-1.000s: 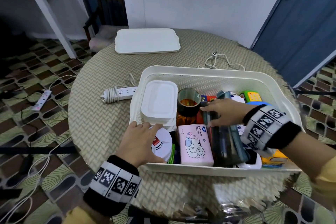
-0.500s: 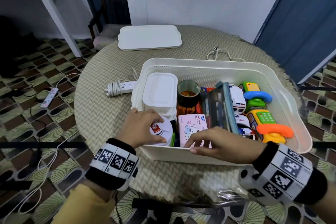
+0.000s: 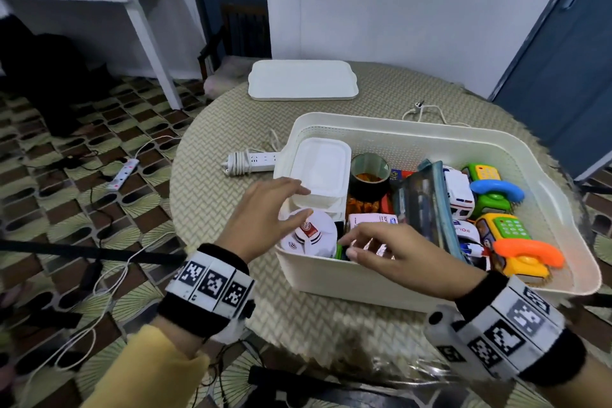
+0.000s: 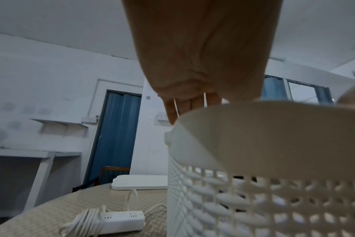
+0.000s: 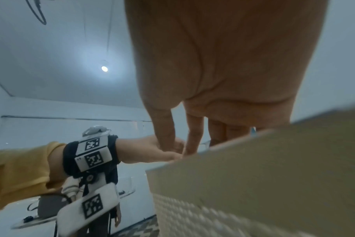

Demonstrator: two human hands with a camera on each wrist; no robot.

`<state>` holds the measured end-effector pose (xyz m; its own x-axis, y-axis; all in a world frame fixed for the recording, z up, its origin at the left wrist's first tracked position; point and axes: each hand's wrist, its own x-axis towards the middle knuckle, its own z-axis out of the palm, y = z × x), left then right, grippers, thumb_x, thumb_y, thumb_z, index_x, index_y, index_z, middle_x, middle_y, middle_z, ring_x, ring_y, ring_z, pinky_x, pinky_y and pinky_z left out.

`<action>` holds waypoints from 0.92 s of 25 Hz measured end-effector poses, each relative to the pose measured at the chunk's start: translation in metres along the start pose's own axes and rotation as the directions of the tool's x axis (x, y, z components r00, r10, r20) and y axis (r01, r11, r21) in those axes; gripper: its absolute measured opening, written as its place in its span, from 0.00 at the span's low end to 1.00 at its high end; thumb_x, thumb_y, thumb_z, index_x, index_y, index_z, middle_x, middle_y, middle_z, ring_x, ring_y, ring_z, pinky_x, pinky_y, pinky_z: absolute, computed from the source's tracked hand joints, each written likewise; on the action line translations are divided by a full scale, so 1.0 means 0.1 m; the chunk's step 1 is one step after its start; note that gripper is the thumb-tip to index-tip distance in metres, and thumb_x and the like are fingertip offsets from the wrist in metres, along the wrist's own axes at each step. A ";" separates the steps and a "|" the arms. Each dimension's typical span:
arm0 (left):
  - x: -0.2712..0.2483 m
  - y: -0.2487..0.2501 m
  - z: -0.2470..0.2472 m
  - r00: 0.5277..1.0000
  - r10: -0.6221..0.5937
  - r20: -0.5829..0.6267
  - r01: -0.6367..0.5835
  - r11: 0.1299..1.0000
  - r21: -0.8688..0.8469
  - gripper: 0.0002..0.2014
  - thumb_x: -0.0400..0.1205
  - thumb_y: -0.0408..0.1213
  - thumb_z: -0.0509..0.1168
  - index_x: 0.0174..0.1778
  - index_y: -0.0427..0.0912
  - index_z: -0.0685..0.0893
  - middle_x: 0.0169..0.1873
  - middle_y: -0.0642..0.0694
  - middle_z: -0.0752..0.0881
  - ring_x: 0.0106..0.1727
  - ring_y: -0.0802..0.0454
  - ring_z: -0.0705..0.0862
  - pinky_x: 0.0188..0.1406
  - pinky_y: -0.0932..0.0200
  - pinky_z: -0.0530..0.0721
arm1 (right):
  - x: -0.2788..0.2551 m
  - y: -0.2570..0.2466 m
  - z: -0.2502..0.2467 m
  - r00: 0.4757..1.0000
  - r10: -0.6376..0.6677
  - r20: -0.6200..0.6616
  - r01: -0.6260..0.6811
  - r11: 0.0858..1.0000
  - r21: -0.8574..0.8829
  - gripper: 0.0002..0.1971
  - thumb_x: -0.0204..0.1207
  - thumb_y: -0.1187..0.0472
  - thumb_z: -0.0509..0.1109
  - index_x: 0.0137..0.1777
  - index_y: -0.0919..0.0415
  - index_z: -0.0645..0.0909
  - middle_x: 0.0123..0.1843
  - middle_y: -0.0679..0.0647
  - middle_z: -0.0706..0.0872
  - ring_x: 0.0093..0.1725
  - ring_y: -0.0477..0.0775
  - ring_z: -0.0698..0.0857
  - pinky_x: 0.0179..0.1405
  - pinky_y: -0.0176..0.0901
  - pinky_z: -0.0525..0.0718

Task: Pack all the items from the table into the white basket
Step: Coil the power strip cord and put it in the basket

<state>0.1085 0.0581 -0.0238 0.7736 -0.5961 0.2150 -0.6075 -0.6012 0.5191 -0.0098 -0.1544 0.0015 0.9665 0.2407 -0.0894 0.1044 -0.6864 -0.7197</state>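
Note:
The white basket (image 3: 381, 119) stands on the round mat-covered table. It holds a white lidded box (image 3: 319, 166), a tape roll (image 3: 369, 175), a tissue pack (image 3: 371, 219), a clear pouch (image 3: 427, 205), a toy ambulance (image 3: 458, 192), two toy phones (image 3: 493, 192) and a round white smoke detector (image 3: 311, 235). My left hand (image 3: 281, 205) hovers with spread fingers over the detector and the box, holding nothing. My right hand (image 3: 357, 243) hangs over the basket's front rim above the tissue pack, fingers relaxed and empty. The wrist views show the basket wall (image 4: 253, 144) under both palms.
A white power strip (image 3: 251, 161) with a coiled cord lies on the table against the basket's left side. A flat white tray-like lid (image 3: 301, 79) sits at the table's far edge. A loose white cable with a plug (image 3: 420, 108) lies behind the basket.
My right hand has left the clear pouch and come back to the front rim. My left hand has lifted off the smoke detector and spread its fingers.

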 end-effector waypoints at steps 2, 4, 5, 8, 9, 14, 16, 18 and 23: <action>-0.07 -0.11 -0.14 0.992 0.014 -0.125 -0.023 0.997 -0.074 0.16 0.78 0.51 0.67 0.58 0.48 0.85 0.59 0.54 0.85 0.63 0.56 0.81 0.67 0.52 0.76 | 0.18 -0.25 0.04 0.995 -0.064 -0.071 0.065 0.998 0.010 0.09 0.81 0.56 0.66 0.57 0.54 0.83 0.46 0.45 0.87 0.41 0.42 0.83 0.36 0.29 0.77; -0.15 -0.28 -0.33 0.983 -0.019 -0.184 -0.004 0.992 -0.123 0.11 0.79 0.42 0.70 0.56 0.47 0.86 0.54 0.55 0.86 0.57 0.60 0.81 0.62 0.65 0.75 | 0.41 -0.53 0.15 0.982 -0.122 -0.142 0.132 0.989 0.067 0.08 0.81 0.59 0.66 0.56 0.56 0.85 0.44 0.44 0.87 0.41 0.42 0.84 0.38 0.27 0.76; -0.20 -0.37 -0.43 0.980 -0.039 -0.196 0.014 0.992 -0.125 0.10 0.79 0.38 0.70 0.56 0.46 0.86 0.52 0.56 0.86 0.54 0.62 0.80 0.59 0.73 0.73 | 0.54 -0.67 0.24 0.975 -0.137 -0.172 0.156 0.982 0.105 0.07 0.81 0.61 0.67 0.55 0.57 0.85 0.42 0.42 0.86 0.40 0.41 0.84 0.38 0.26 0.76; -0.39 -0.81 -0.64 0.978 -0.084 -0.190 0.064 0.992 -0.109 0.10 0.78 0.36 0.71 0.55 0.47 0.86 0.50 0.58 0.86 0.51 0.62 0.81 0.51 0.79 0.71 | 0.98 -1.04 0.62 0.958 -0.162 -0.239 0.206 0.963 0.174 0.06 0.79 0.64 0.68 0.51 0.58 0.86 0.38 0.40 0.84 0.37 0.39 0.83 0.38 0.27 0.76; -0.46 -0.99 -0.71 0.979 -0.101 -0.178 0.083 0.991 -0.106 0.10 0.78 0.36 0.71 0.55 0.47 0.86 0.50 0.58 0.86 0.51 0.61 0.82 0.51 0.76 0.73 | 1.14 -1.13 0.77 0.957 -0.156 -0.244 0.204 0.962 0.182 0.06 0.78 0.64 0.68 0.50 0.57 0.86 0.38 0.42 0.86 0.36 0.41 0.83 0.37 0.28 0.77; -0.75 -1.85 -1.02 0.980 -0.195 -0.052 0.188 0.976 -0.110 0.09 0.80 0.36 0.69 0.56 0.47 0.85 0.49 0.55 0.86 0.51 0.62 0.83 0.50 0.66 0.80 | 1.90 -1.17 1.49 0.983 0.022 -0.180 0.005 0.989 0.145 0.06 0.77 0.62 0.67 0.48 0.54 0.85 0.40 0.43 0.86 0.35 0.39 0.81 0.40 0.36 0.79; -0.83 -2.13 -1.08 0.974 -0.227 -0.004 0.224 0.964 -0.141 0.09 0.80 0.35 0.68 0.56 0.47 0.85 0.49 0.54 0.87 0.51 0.63 0.84 0.50 0.70 0.79 | 2.15 -1.08 1.74 0.981 0.106 -0.161 -0.084 0.987 0.137 0.06 0.77 0.63 0.67 0.46 0.53 0.85 0.37 0.42 0.84 0.34 0.37 0.79 0.40 0.39 0.78; -0.86 -2.31 -1.05 0.964 -0.261 0.052 0.266 0.945 -0.192 0.09 0.81 0.35 0.67 0.55 0.47 0.85 0.49 0.55 0.87 0.49 0.65 0.84 0.48 0.72 0.80 | 2.30 -0.95 1.89 0.970 0.185 -0.157 -0.162 0.976 0.146 0.07 0.76 0.64 0.68 0.43 0.51 0.84 0.35 0.41 0.83 0.34 0.38 0.80 0.39 0.39 0.77; -0.71 -2.73 -0.78 0.923 -0.308 0.232 0.362 0.899 -0.247 0.08 0.81 0.33 0.66 0.53 0.47 0.85 0.47 0.55 0.87 0.47 0.67 0.83 0.49 0.71 0.80 | 2.48 -0.53 2.05 0.903 0.417 -0.106 -0.370 0.879 0.302 0.11 0.77 0.68 0.67 0.38 0.51 0.82 0.38 0.55 0.85 0.32 0.47 0.79 0.31 0.37 0.75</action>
<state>0.2333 0.3058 -0.1159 0.8589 -0.4886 -0.1536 -0.2215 -0.6247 0.7487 0.1767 0.0829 -0.1238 0.9410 -0.1417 -0.3074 -0.3368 -0.4847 -0.8073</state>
